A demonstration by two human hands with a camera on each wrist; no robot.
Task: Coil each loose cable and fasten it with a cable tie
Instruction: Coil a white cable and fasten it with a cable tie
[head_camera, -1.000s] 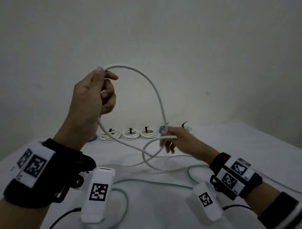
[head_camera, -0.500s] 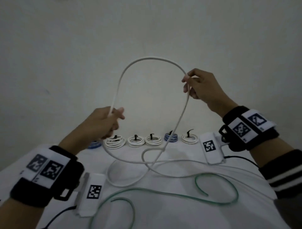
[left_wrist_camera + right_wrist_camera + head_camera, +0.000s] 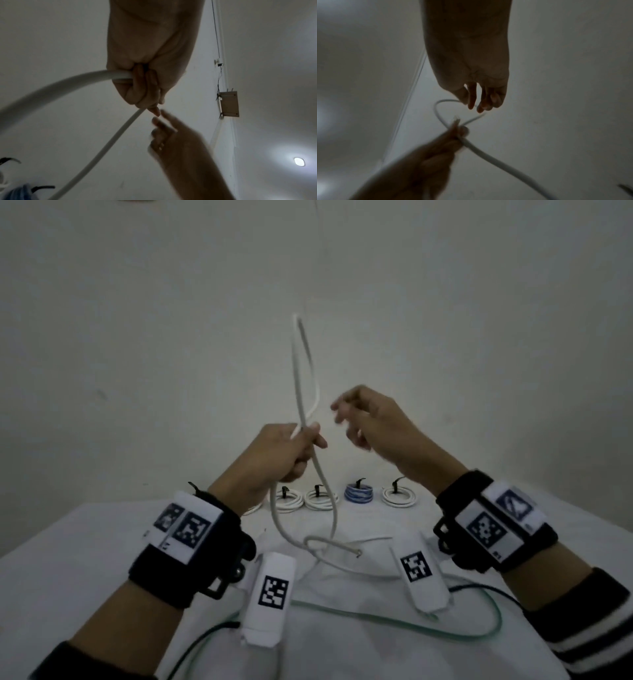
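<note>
Several tied coils (image 3: 399,497) already sit at the desk's (image 3: 68,577) far edge. Your left hand (image 3: 274,457) grips one loop of the white cable (image 3: 298,378); your right hand (image 3: 370,422) hangs loosely curled, empty. The green cable (image 3: 376,619) lies uncoiled.

white cable (image 3: 297,392): narrow upright loop | tail trailing on table | four tied coils (image 3: 398,497) behind

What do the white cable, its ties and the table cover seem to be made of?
White cable: smooth matte plastic or rubber jacket, probably; it holds a springy loop above the left hand.
Black cable ties on the finished coils: likely stiff plastic, tails sticking up.
Table cover: white cloth, apparently; soft creases.
</note>
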